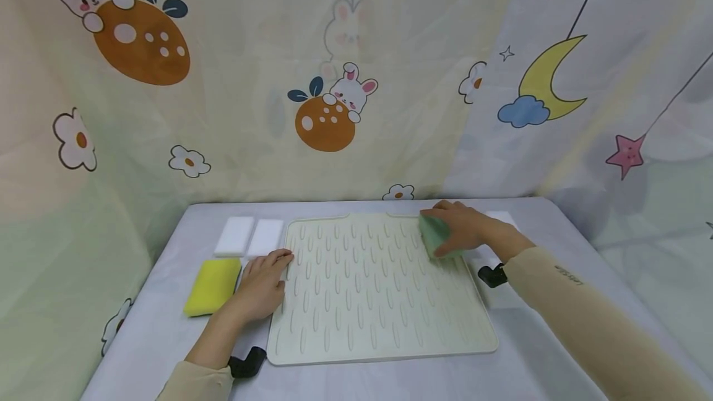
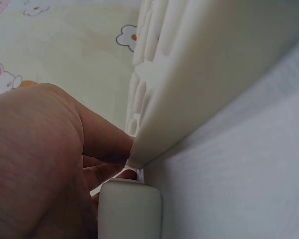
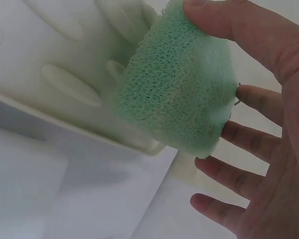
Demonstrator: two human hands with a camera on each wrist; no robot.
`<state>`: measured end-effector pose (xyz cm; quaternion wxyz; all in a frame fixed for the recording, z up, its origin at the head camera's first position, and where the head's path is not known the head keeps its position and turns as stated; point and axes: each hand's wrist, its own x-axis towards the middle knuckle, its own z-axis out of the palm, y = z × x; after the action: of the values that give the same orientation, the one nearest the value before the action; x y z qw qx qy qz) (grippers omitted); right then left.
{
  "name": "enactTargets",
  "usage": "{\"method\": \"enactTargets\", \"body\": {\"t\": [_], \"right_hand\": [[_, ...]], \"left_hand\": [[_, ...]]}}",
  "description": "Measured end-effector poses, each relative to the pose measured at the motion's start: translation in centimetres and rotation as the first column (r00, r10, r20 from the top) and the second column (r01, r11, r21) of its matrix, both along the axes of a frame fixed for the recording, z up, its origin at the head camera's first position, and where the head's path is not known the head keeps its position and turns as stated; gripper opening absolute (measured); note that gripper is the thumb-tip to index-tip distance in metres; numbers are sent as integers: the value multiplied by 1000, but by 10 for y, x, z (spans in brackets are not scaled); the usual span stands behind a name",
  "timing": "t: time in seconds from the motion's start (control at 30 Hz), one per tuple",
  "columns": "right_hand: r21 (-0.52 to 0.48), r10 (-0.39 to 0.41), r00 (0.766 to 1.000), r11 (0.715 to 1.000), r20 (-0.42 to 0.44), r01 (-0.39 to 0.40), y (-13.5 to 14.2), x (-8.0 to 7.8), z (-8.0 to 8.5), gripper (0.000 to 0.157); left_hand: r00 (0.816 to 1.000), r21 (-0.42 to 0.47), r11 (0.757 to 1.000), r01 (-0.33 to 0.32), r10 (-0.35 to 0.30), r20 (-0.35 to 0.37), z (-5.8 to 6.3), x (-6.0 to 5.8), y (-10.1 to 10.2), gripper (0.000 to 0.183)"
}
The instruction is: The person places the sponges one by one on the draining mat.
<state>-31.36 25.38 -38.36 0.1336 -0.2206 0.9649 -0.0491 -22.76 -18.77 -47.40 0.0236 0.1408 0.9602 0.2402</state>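
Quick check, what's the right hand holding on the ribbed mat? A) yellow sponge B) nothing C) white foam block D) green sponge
D: the right hand grips a green sponge against the far right part of the ribbed mat; the yellow sponge lies off the mat beside the left hand.

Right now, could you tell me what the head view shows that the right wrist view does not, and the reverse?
Only the head view shows the left hand resting on the ridged mat's left edge, a yellow sponge and two white blocks beside it. Only the right wrist view shows the green sponge's open-pored texture and the fingers spread behind it. Both show the right hand holding the green sponge on the mat.
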Motion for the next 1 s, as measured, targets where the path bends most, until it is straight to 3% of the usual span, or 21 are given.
{"method": "enactTargets", "body": {"t": [1.0], "right_hand": [[-3,-30,998,1000,59,30,-18,-13,-19,98]], "left_hand": [[1000,4,1000,-9,9,13,4,1,2,55]]}}
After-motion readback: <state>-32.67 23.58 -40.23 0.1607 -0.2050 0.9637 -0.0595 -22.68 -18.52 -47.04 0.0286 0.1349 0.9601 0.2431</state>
